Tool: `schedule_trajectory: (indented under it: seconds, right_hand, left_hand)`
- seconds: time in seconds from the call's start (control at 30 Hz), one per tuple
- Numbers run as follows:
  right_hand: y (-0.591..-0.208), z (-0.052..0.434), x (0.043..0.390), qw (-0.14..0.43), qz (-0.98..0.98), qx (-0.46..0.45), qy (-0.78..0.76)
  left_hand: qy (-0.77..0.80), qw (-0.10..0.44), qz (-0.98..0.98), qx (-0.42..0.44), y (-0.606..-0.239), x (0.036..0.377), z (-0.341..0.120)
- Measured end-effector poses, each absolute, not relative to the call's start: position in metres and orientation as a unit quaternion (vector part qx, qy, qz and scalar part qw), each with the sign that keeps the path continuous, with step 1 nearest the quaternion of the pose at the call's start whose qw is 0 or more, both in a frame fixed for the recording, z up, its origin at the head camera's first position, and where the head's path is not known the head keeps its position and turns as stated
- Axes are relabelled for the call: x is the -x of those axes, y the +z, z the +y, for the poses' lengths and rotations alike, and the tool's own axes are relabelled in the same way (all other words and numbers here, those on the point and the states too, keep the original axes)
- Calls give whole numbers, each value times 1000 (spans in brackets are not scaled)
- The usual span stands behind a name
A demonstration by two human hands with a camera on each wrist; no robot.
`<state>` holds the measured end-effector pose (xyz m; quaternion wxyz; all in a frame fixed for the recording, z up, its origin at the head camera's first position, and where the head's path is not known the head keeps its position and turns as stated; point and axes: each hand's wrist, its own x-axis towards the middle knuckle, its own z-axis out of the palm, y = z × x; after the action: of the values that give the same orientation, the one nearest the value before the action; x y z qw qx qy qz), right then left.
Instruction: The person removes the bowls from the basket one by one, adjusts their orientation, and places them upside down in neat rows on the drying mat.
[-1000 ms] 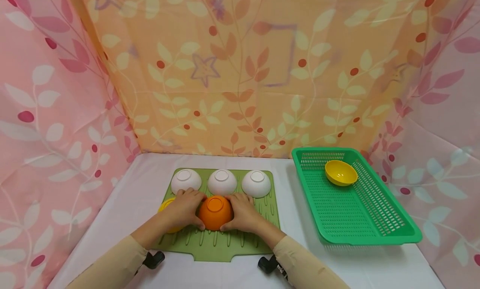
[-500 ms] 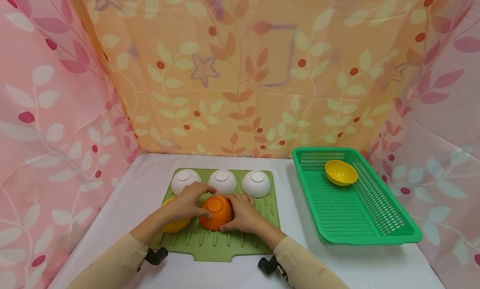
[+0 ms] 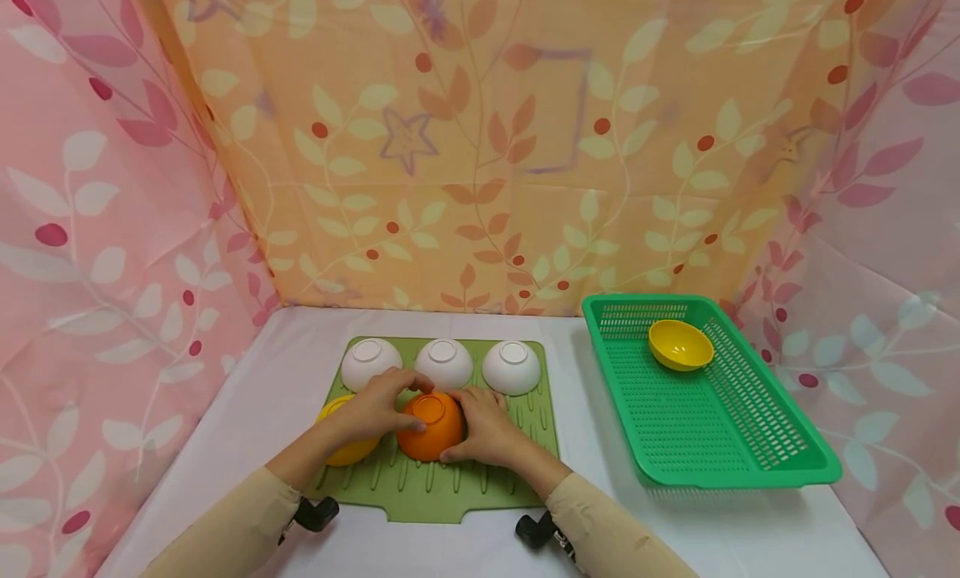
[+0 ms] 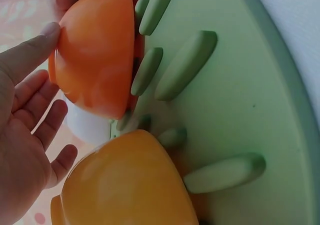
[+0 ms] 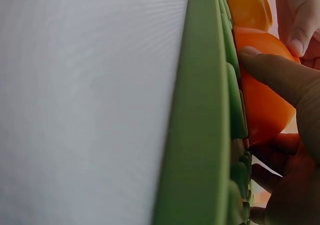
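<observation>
Head view: orange bowl (image 3: 431,427) upside down on the green drying mat (image 3: 517,470), clasped from both sides. Left hand (image 3: 378,407) arched over the top, fingertips at the far rim, thumb near the foot ring; right hand (image 3: 487,428) curled round the right flank. Yellow bowl (image 3: 341,449) just beside on the left, half hidden under the left wrist. Three white bowls (image 3: 442,364) in a row right behind. Likely risk: knuckles knocking the middle white bowl, or the wrist nudging the yellow one, given the tight spacing.

Left wrist view: left hand (image 4: 25,135) mostly spread, only the thumb tip on the orange bowl (image 4: 95,55); bowl tilted, one edge off the mat's ribs (image 4: 185,65). Thin contact, so a slip off the smooth plastic seems possible.

Right wrist view: right hand (image 5: 290,135) wrapped round the orange bowl (image 5: 262,100), thumb pressed on its wall.

White desk (image 3: 450,553) under the mat; green basket (image 3: 750,470) to the right holding another yellow bowl (image 3: 680,345); leaf-print curtains (image 3: 480,145) on three sides.
</observation>
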<state>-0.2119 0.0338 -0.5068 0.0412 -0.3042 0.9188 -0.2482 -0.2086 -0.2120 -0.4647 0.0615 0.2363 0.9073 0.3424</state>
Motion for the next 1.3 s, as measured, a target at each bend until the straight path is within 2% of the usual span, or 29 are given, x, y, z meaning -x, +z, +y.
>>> schedule_trajectory:
  seconds: [0.4,0.57,0.73,0.87,1.03,1.17,1.3]
  right_hand:
    - [-492,34,207,44,918,300,-255]
    - [-452,38,200,34,916,310,-251]
    - [-394,58,195,-11,909,341,-238]
    - [-346,86,201,-47,909,355,-213]
    - [-304,143,224,-46,914,349,-203]
    - [-295,200,251,-15,920,324,-220]
    - [-304,257,283,-9,928,309,-209]
  left_hand:
    - [347,55,905,-238,-466,208,-209]
    - [340,52,905,-249,-468,209,-211]
    - [329,56,907,-257,-472,209,-215]
    - [320,63,911,-253,-472,209,-218]
    - [320,74,910,-253,-470,210,-218]
    - [319,87,909,-255,-467,211,-216]
    - [316,91,909,-254,-466,211,-214]
